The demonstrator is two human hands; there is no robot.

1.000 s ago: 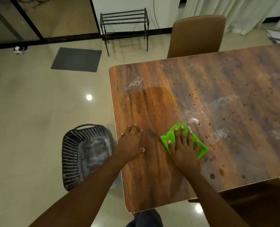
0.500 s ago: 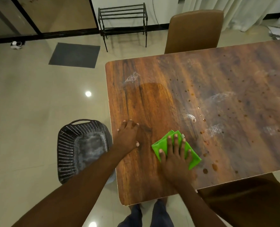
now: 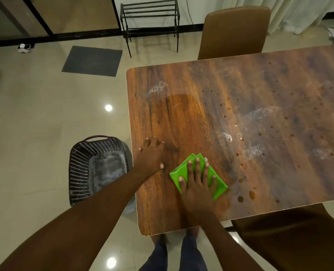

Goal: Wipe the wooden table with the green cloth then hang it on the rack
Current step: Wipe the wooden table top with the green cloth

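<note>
We see the right hand [image 3: 196, 184], fingers straight and spread, pressing the folded green cloth [image 3: 177, 173] onto the wooden table [image 3: 260, 114] near its near-left corner. The left hand [image 3: 150, 155] rests beside it, holding nothing. The spotted tabletop runs right, cut off by the frame. The rack [image 3: 149, 16] stands at the far wall.

Left hand [image 3: 151, 153] and right hand [image 3: 196, 185] are bare; trousers [image 3: 190, 255] are dark blue.
</note>
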